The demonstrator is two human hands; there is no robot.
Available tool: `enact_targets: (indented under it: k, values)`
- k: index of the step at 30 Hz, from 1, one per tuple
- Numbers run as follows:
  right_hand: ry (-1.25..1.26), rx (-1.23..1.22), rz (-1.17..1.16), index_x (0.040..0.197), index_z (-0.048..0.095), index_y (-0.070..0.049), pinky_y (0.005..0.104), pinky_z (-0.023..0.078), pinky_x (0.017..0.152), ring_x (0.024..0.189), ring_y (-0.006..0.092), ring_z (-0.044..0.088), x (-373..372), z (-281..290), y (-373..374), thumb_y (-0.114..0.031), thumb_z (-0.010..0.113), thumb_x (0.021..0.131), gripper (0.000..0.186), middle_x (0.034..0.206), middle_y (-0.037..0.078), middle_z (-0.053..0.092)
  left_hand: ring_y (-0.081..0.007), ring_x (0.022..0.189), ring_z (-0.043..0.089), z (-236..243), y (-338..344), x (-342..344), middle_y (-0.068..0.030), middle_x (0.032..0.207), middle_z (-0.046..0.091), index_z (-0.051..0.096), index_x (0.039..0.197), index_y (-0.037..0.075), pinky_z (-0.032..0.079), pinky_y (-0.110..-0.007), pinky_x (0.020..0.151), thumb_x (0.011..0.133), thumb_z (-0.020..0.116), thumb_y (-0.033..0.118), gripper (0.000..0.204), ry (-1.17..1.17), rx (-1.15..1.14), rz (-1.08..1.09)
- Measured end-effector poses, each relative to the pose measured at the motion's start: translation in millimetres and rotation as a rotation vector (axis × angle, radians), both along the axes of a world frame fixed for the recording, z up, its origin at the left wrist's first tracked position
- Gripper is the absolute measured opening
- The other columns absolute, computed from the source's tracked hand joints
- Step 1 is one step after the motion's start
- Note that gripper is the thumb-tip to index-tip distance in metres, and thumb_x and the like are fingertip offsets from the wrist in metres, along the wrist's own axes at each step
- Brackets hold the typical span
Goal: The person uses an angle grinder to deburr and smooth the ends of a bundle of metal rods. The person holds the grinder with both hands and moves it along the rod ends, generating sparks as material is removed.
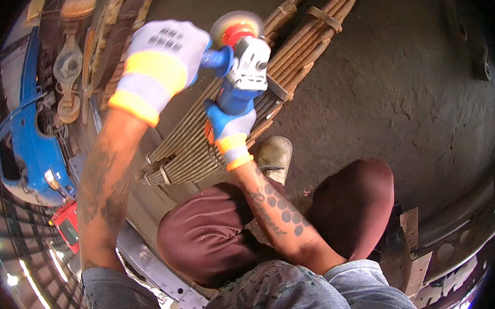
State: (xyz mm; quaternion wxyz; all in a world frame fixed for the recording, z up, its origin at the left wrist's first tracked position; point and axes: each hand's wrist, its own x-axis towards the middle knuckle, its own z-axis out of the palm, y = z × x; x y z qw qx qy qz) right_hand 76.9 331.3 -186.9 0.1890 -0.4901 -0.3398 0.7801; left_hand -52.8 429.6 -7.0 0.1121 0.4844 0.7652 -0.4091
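Observation:
I hold a blue and grey angle grinder [246, 69] with both gloved hands. My left hand [161, 64], in a grey glove with a yellow cuff, grips the blue side handle. My right hand [230, 132], in a blue and grey glove, wraps the grinder's blue body from below. The spinning disc [237, 24] with its red guard is blurred and sits just above a stack of rusty leaf springs [203, 137]. The stack lies diagonally on the ground from the lower left to the upper right. I am crouched, knees in dark red trousers below the grinder.
A second bundle of springs [317, 34] runs alongside, bound by a metal clamp. My shoe [276, 153] rests next to the stack on the dirt floor [410, 91]. A blue vehicle cab [30, 147] and axle parts [69, 64] stand at the left. Metal brackets [408, 255] lie at the right.

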Motion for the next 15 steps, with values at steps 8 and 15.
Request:
enact_targets:
  k: [8,15]
  values:
    - [0.067,-0.005,0.194,0.098,0.069,-0.001,0.0365,0.057,0.069,0.073,0.0174,0.069,10,4,15,-0.009,0.087,0.075,0.030,0.084,0.005,0.074,-0.0363,0.100,0.079,8,-12,-1,-0.0158,0.105,0.081,0.083,0.106,0.015,0.063,-0.049,0.087,0.092,0.070,0.015,0.019,0.015,0.020,0.115]
    - [0.158,0.079,0.023,0.103,0.068,0.000,0.0354,0.056,0.070,0.073,0.0185,0.068,9,-14,3,-0.007,0.085,0.076,0.033,0.085,0.006,0.073,-0.0357,0.099,0.080,10,7,27,-0.0164,0.106,0.081,0.084,0.106,0.014,0.064,-0.049,0.088,0.094,0.070,0.015,0.019,0.021,-0.012,0.087]
